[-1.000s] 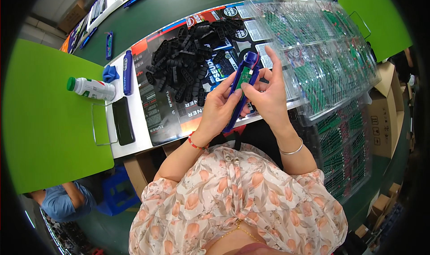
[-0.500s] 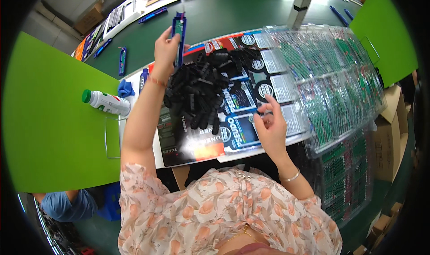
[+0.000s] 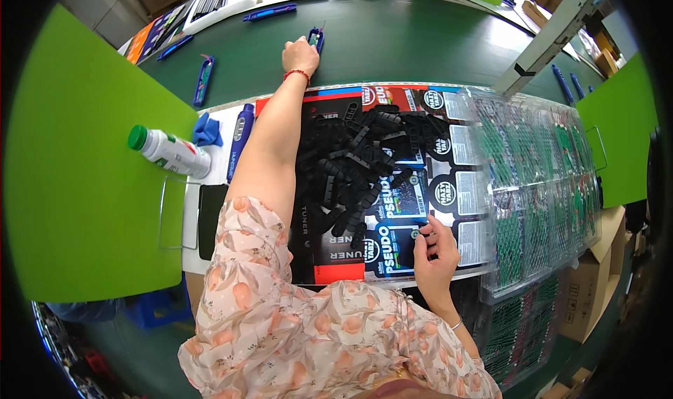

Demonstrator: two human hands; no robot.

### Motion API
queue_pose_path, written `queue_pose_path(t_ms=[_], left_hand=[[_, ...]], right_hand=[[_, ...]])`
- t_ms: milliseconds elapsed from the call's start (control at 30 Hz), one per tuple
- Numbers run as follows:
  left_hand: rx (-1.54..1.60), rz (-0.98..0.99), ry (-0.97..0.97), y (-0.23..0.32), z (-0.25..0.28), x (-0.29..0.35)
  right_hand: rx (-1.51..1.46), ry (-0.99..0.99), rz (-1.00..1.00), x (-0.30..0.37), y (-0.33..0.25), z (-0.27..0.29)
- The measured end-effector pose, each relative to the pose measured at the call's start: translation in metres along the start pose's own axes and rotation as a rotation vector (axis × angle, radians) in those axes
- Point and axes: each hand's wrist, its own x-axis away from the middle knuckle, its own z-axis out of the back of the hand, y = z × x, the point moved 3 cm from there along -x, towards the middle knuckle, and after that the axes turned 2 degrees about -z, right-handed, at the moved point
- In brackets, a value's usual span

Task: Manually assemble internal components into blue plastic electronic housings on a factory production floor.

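My left hand (image 3: 300, 55) reaches far over the green bench, closed around a blue plastic casing (image 3: 320, 36) with a green circuit board inside; a thin wire sticks up from its far end. My right hand (image 3: 436, 260) hovers over the near part of the printed sheet (image 3: 336, 273), its fingers curled toward the thumb. Something small and dark shows at those fingertips, too small to make out. Between my arms lies a loose heap of black ribbed plastic pieces (image 3: 350, 157) on the sheet.
Clear trays of green circuit boards (image 3: 540, 181) are stacked at right. At left stand a white bottle with a green cap (image 3: 172, 152), a blue cloth (image 3: 207, 130) and a blue pen-shaped device (image 3: 240, 143). Another open blue casing (image 3: 204, 80) lies beyond. Green partitions (image 3: 84, 167) flank the bench.
My left hand has carried the blue casing away from me, from above the heap's far edge to the far green bench. My right hand has stayed over the sheet's near part, fingers still curled.
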Motion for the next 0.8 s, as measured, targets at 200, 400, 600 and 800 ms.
queue_pose_path(t_ms=[200, 400, 600, 800], left_hand=[[-0.159, -0.286, 0.016, -0.027, 0.084, 0.044], [-0.451, -0.234, -0.345, -0.082, 0.161, 0.147], [-0.383, -0.342, -0.168, -0.107, 0.168, 0.167], [0.451, -0.216, -0.075, -0.002, 0.223, 0.213]], right_hand=[[-0.030, 0.035, 0.054, -0.001, 0.000, 0.002], [0.057, -0.051, 0.140, -0.008, -0.008, 0.002], [0.172, 0.074, 0.303, -0.049, -0.022, -0.010], [0.524, 0.027, 0.093, -0.083, -0.010, -0.034]])
